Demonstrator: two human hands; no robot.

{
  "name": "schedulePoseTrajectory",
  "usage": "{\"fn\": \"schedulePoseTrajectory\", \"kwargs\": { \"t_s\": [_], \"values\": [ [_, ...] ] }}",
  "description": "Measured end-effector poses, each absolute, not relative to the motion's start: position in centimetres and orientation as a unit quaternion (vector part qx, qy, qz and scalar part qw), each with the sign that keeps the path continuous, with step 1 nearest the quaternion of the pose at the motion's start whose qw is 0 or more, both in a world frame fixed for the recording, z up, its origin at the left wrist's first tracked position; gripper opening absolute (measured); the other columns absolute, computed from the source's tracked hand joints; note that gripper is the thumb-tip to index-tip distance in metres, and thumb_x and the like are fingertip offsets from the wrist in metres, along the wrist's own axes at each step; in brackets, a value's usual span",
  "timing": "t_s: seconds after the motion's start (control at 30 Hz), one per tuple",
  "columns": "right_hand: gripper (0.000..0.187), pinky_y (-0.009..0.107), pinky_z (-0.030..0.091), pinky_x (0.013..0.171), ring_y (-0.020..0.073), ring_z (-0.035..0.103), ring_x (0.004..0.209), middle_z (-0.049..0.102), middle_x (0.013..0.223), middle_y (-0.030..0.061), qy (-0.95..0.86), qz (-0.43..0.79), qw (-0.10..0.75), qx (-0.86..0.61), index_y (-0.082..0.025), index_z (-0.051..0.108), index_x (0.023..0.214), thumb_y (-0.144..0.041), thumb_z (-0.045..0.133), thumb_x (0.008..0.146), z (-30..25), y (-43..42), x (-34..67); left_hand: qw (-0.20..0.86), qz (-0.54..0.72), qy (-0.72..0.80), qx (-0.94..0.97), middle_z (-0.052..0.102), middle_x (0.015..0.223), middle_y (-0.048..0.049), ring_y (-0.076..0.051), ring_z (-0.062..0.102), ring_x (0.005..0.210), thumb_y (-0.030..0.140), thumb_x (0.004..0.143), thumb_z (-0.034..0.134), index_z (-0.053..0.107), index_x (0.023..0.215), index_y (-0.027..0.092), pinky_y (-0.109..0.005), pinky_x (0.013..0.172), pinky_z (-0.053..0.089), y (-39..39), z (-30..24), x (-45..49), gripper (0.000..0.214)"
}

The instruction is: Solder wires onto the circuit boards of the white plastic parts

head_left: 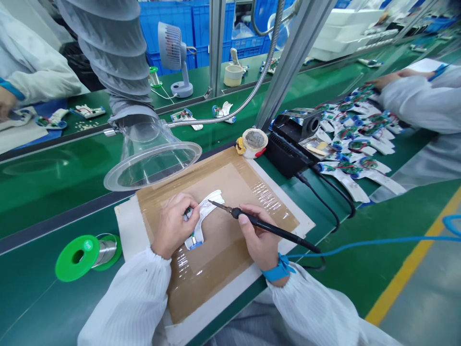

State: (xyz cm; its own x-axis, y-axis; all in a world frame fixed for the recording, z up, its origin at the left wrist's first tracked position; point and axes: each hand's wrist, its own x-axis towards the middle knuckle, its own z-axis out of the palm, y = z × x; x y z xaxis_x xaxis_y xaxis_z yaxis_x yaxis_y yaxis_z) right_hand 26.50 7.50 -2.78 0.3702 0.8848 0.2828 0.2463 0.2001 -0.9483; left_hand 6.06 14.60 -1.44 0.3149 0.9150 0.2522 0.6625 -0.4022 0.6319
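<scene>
My right hand [260,236] grips a black soldering iron [275,229], its tip pointing left onto a white curved plastic housing [207,211]. That housing lies on a cardboard mat [223,259] taped over with clear film. Bent over the housing, my left hand [177,222] has its thumb and fingers closed around a small part with green on it; the fingers hide most of it. Blue and metal bits show at the housing's lower end, below my left hand. A blue strap [279,269] circles my right wrist.
A clear fume hood [153,166] hangs left of the mat. A green solder spool [77,257] stands at left. Behind the mat are a round tin [255,139] and a black soldering station [288,154]. Many assembled housings [355,134] pile up at right, near a co-worker's sleeve [421,103].
</scene>
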Motion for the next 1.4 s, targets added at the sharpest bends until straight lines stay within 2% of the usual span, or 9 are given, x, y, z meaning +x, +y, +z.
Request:
{"fn": "schedulePoseTrajectory", "kwargs": {
  "t_s": [0.5, 0.6, 0.77, 0.87, 1.0, 1.17, 1.3, 1.4],
  "values": [
    [0.021, 0.045, 0.061, 0.095, 0.0243, 0.076, 0.099, 0.079, 0.107, 0.0056, -0.504, 0.293, 0.583, -0.566, -0.028, 0.074, 0.114, -0.035, 0.064, 0.097, -2.6, 7.4, 26.8, 0.209, 0.292, 0.507, 0.783, 0.067, 0.091, -0.0023, -0.019, 0.061, 0.089, 0.021, 0.090, 0.057, 0.060, 0.079, 0.023, -0.035, 0.083, 0.046, 14.6, -1.5, 6.0, 0.011],
    [0.026, 0.043, 0.060, 0.098, 0.0237, 0.076, 0.101, 0.080, 0.102, 0.0038, -0.538, 0.322, 0.558, -0.543, -0.030, 0.072, 0.121, -0.034, 0.066, 0.096, -1.7, 8.6, 26.7, 0.207, 0.287, 0.508, 0.785, 0.067, 0.092, -0.0027, -0.019, 0.061, 0.089, 0.022, 0.090, 0.057, 0.060, 0.079, 0.023, -0.035, 0.084, 0.046, 14.6, -1.4, 6.1, 0.011],
    [0.023, 0.035, 0.058, 0.101, 0.0184, 0.074, 0.108, 0.078, 0.113, 0.0018, -0.587, 0.370, 0.533, -0.484, -0.029, 0.071, 0.120, -0.031, 0.059, 0.100, -1.2, 11.6, 25.4, 0.195, 0.284, 0.508, 0.789, 0.067, 0.091, -0.0025, -0.019, 0.061, 0.089, 0.023, 0.092, 0.055, 0.059, 0.080, 0.023, -0.035, 0.084, 0.046, 14.6, -1.3, 6.2, 0.012],
    [0.024, 0.034, 0.058, 0.100, 0.0183, 0.074, 0.108, 0.079, 0.112, 0.0026, -0.574, 0.378, 0.545, -0.481, -0.027, 0.070, 0.120, -0.031, 0.060, 0.099, -1.5, 12.4, 25.0, 0.181, 0.277, 0.508, 0.795, 0.066, 0.089, -0.0021, -0.019, 0.060, 0.088, 0.023, 0.092, 0.054, 0.058, 0.080, 0.023, -0.035, 0.084, 0.045, 14.5, -1.3, 6.2, 0.013],
    [0.026, 0.038, 0.059, 0.099, 0.0198, 0.077, 0.099, 0.080, 0.104, 0.0041, -0.533, 0.359, 0.564, -0.519, -0.025, 0.069, 0.122, -0.034, 0.061, 0.099, -1.7, 11.7, 25.5, 0.136, 0.266, 0.516, 0.803, 0.064, 0.084, -0.0014, -0.019, 0.059, 0.084, 0.022, 0.092, 0.054, 0.057, 0.079, 0.023, -0.034, 0.080, 0.043, 14.4, -1.4, 6.4, 0.013],
    [0.023, 0.043, 0.060, 0.096, 0.0215, 0.076, 0.089, 0.078, 0.104, 0.0053, -0.513, 0.301, 0.585, -0.551, -0.026, 0.073, 0.113, -0.039, 0.063, 0.097, -2.5, 10.2, 26.3, 0.104, 0.252, 0.518, 0.811, 0.062, 0.078, -0.0001, -0.019, 0.058, 0.080, 0.022, 0.091, 0.055, 0.057, 0.077, 0.023, -0.034, 0.076, 0.041, 14.4, -1.4, 6.6, 0.014],
    [0.018, 0.041, 0.060, 0.091, 0.0222, 0.074, 0.095, 0.076, 0.104, 0.0060, -0.504, 0.270, 0.593, -0.567, -0.025, 0.071, 0.107, -0.036, 0.060, 0.098, -3.0, 9.3, 26.5, 0.108, 0.250, 0.519, 0.810, 0.063, 0.078, 0.0001, -0.019, 0.058, 0.080, 0.022, 0.091, 0.055, 0.056, 0.077, 0.023, -0.034, 0.076, 0.041, 14.4, -1.3, 6.6, 0.014],
    [0.014, 0.037, 0.061, 0.084, 0.0213, 0.074, 0.091, 0.076, 0.098, 0.0050, -0.513, 0.256, 0.579, -0.579, -0.024, 0.070, 0.101, -0.032, 0.060, 0.096, -2.7, 9.0, 26.5, 0.111, 0.249, 0.519, 0.810, 0.062, 0.078, -0.0002, -0.019, 0.058, 0.080, 0.022, 0.091, 0.054, 0.056, 0.077, 0.023, -0.034, 0.076, 0.041, 14.4, -1.3, 6.5, 0.014]
  ]
}}
